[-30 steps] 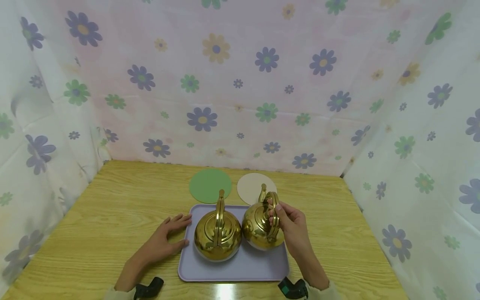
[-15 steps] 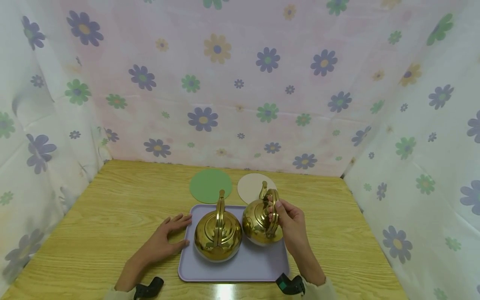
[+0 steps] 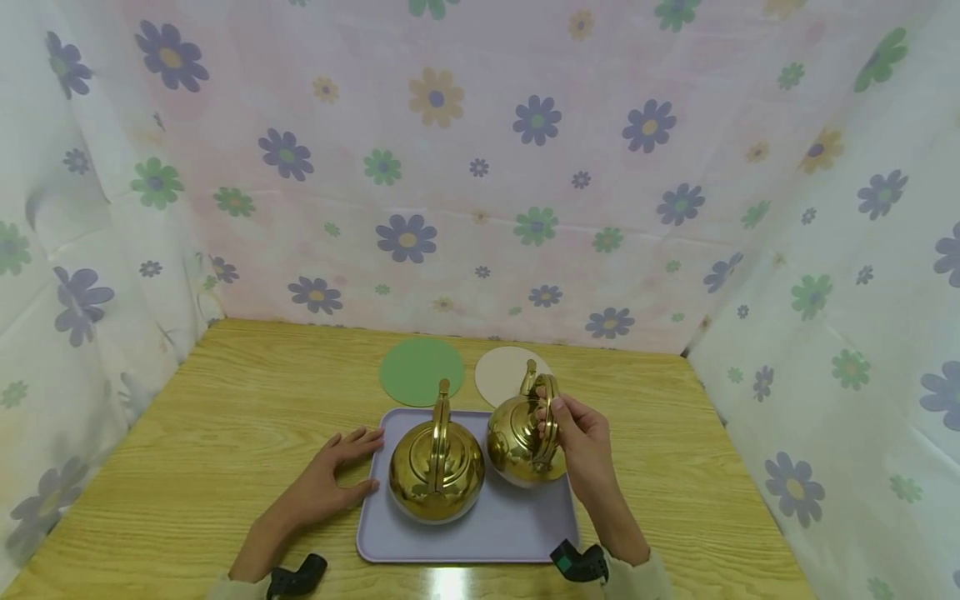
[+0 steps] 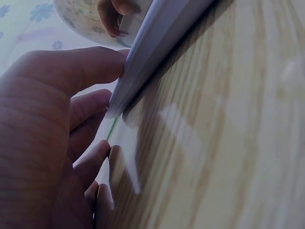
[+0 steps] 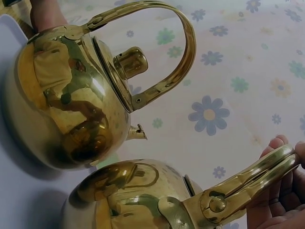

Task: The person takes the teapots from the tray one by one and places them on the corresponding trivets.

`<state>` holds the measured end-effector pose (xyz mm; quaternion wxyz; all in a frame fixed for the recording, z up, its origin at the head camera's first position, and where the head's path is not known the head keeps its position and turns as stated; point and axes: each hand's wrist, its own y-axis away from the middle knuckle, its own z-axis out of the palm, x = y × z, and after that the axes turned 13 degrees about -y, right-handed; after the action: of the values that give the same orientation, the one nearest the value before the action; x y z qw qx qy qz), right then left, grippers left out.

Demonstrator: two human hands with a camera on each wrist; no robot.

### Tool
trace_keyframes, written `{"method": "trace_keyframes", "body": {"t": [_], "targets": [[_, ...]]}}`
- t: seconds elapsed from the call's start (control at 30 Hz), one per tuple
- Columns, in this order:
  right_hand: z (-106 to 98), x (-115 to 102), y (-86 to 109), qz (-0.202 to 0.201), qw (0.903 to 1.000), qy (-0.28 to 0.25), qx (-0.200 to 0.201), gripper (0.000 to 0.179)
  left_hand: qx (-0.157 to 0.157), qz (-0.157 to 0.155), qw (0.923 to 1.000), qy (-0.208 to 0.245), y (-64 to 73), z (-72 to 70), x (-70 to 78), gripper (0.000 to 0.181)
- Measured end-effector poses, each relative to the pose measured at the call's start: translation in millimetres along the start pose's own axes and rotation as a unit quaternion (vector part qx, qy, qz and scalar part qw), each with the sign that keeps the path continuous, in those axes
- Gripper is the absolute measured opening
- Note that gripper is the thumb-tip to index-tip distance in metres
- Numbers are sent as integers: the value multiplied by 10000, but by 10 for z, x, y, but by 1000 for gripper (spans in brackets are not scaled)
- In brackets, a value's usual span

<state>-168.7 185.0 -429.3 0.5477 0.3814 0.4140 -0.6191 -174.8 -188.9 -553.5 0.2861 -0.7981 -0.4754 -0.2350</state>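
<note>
Reading the tray (image 3: 517, 533) as a clock with twelve at its far edge, I have the right hand (image 3: 588, 450) between two and three o'clock, its fingers clamped on the handle (image 5: 257, 176) of the right-hand kettle (image 3: 517, 442). That kettle sits over the tray at about two o'clock, spout toward twelve; I can't tell whether its base touches the tray. Close in my way, between eight and nine from the gripped kettle, the left-hand kettle (image 3: 412, 483) stands upright on the tray, spout also toward twelve. The two bodies are so near that I can't make out for certain whether they touch. At nine o'clock the left hand (image 3: 330, 479) has its fingers apart and fairly straight, the thumb against the tray's rim. Beyond the far edge, a green disc (image 3: 422, 371) lies flat at eleven and a beige disc (image 3: 495, 375) at one; the gripped kettle's spout covers part of the beige one in my head view. The wooden table (image 3: 225, 417) carries all this. A flowered cloth (image 3: 480, 200) walls off twelve, nine and three, and black wrist devices (image 3: 300, 577) show at eight and four.
</note>
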Motion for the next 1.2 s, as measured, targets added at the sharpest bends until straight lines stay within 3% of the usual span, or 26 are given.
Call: {"method": "trace_keyframes", "body": {"t": [0.53,0.97,1.2], "targets": [[-44,35,-102,-25,10000,63,-1,46,25,-27,9999,-111,-2,8,-36,60],[-34,68,-210,-73,10000,47,-15,43,198,163,9995,-173,1,19,-26,57],[-19,69,-250,18,10000,-6,-35,41,131,57,9998,-157,2,18,-33,59]]}}
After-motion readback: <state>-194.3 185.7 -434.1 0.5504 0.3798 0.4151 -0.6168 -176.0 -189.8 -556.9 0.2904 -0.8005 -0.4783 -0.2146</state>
